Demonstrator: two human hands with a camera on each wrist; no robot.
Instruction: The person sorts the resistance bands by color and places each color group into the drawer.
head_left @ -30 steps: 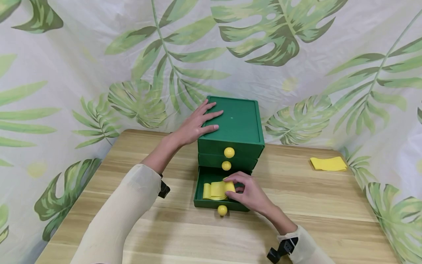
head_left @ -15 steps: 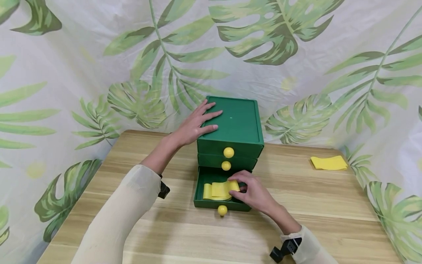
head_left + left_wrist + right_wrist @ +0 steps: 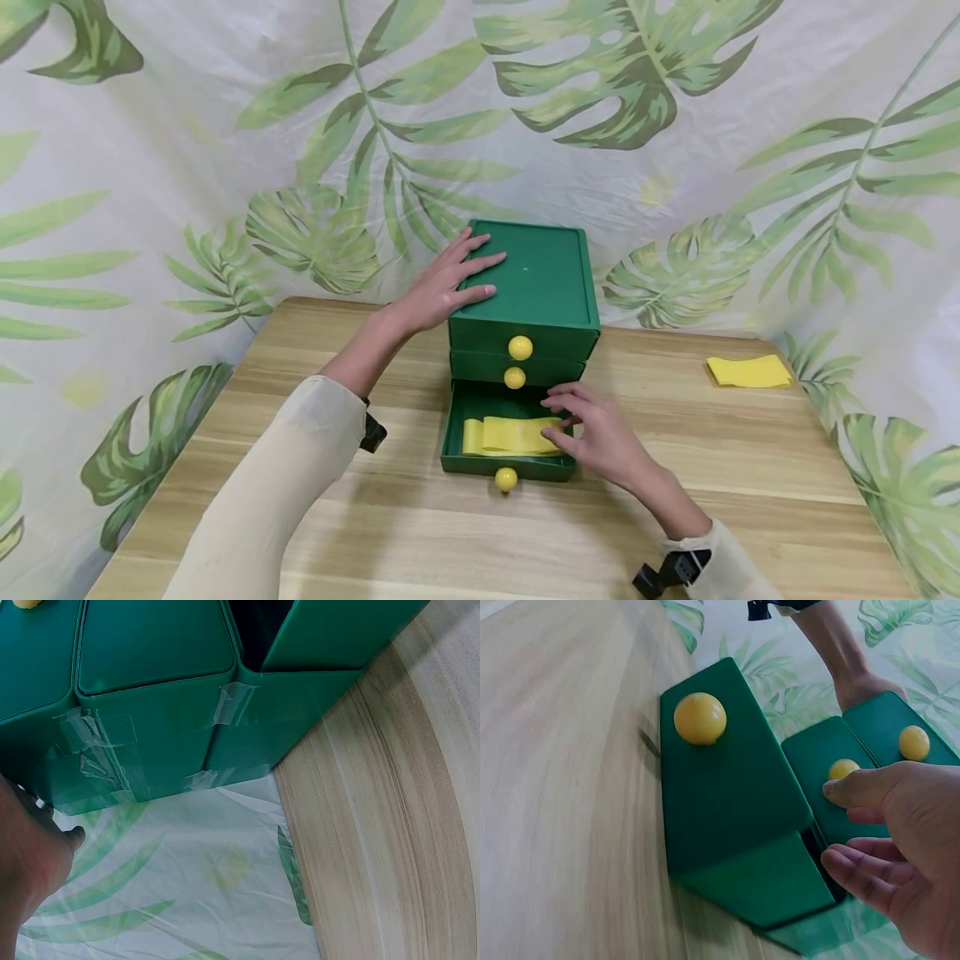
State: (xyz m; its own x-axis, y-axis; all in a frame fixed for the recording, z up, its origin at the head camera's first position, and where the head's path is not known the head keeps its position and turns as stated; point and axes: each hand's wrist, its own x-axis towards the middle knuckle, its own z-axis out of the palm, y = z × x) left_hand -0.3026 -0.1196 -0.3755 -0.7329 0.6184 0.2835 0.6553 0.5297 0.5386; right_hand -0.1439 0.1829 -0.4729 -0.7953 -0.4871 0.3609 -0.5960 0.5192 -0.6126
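Observation:
A green drawer cabinet (image 3: 525, 275) with round yellow knobs stands on the table, its bottom drawer (image 3: 506, 468) pulled out. Inside that drawer lies a flat yellow band (image 3: 517, 436), folded over on itself. My left hand (image 3: 442, 283) rests on the cabinet's top at the left edge, fingers spread. Over the drawer's right side, my right hand (image 3: 600, 433) has loosely bent fingers, thumb close by the band's right end; whether they touch is unclear. In the right wrist view that hand (image 3: 907, 840) shows nothing between thumb and fingers, and the band is hidden there.
Another folded yellow band (image 3: 748, 372) lies at the table's back right. The upper drawers are closed. A leaf-print cloth (image 3: 420, 125) hangs behind the wooden table (image 3: 405, 525). Clear tape (image 3: 232, 701) joins the drawer units at the side.
My right hand has moved right along the drawer, and the band's upper layer now stretches farther right and lies flatter. The fingers have come off the band's raised end. My left hand stays put.

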